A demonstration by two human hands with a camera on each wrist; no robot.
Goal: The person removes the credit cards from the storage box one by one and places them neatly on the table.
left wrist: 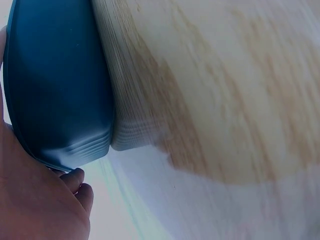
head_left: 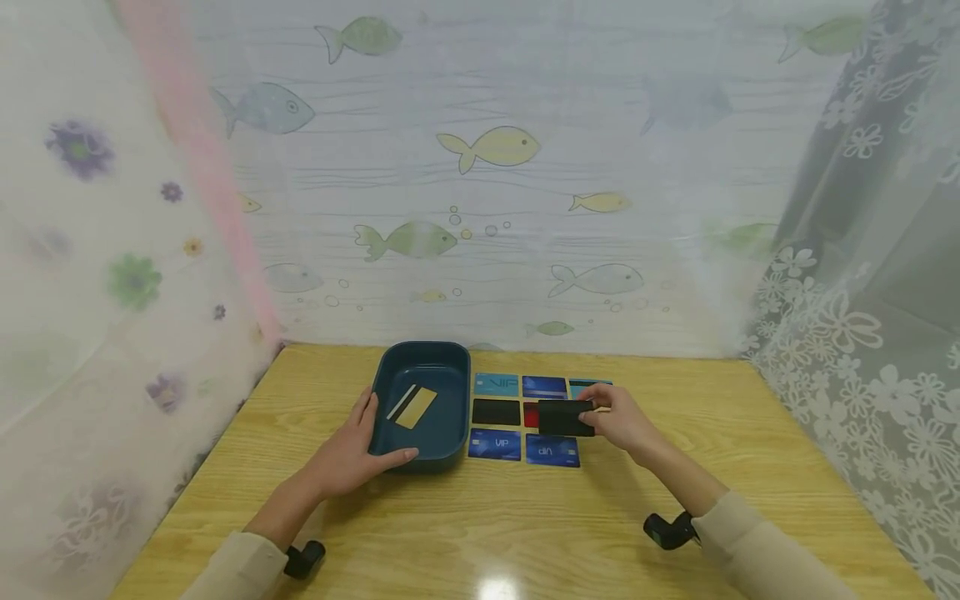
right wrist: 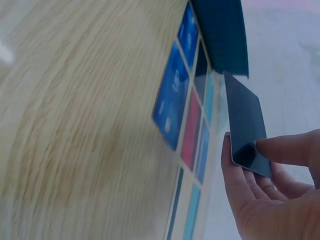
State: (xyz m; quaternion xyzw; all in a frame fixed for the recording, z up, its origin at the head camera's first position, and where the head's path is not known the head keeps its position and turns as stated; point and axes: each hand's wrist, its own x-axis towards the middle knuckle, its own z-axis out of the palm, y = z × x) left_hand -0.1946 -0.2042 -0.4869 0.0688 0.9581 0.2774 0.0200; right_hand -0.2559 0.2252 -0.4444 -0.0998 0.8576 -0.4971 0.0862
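My right hand (head_left: 617, 421) pinches a black card (head_left: 566, 418) between thumb and fingers, raised over the rows of cards. In the right wrist view the thumb lies on the face of this dark card (right wrist: 245, 120). My left hand (head_left: 345, 450) holds the near left corner of a dark blue rectangular tray (head_left: 467, 400), its thumb over the near rim and its fingers along the left side. Inside the tray lies a gold card (head_left: 417, 410) with a black stripe. The left wrist view shows the tray's wall (left wrist: 60, 75) beside the hand.
Right of the tray, cards lie in rows: a teal VIP card (head_left: 496, 384), a blue card (head_left: 544, 387), a black card (head_left: 496, 412), a red card (head_left: 531, 414) partly hidden, and two blue VIP cards (head_left: 495, 445). A teal striped card (right wrist: 191, 210) lies near my right hand.
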